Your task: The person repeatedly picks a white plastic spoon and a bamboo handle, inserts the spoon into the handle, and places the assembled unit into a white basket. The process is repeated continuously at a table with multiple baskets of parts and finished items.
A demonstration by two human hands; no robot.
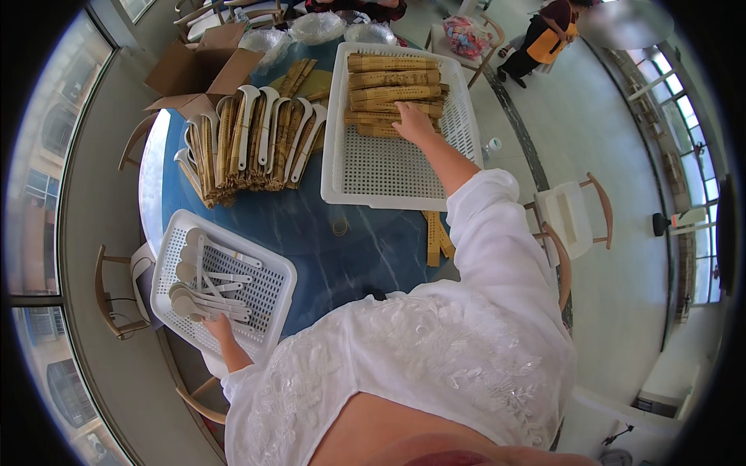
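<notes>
My left hand (221,327) is down in the smaller white basket (275,289), its fingers closed at the handles of several white long-handled spoons (221,301). The spoon bowls point left. Farther off, my right hand (416,123) reaches into the larger white basket (388,186). Thumb and fingers straddle a bundle in a stack of long tan packets with dark printing (392,80). The fingertips partly hide that bundle. Left of this basket lie packets bundled with white spoons (247,128), in a leaning row.
The baskets sit on a round blue table (311,241). Loose tan packets (434,237) lie by the large basket, and a rubber band (339,227) on the tabletop. An open cardboard box (198,70) and plastic-wrapped dishes (317,28) are at the back. Wooden-armed chairs (571,217) stand around.
</notes>
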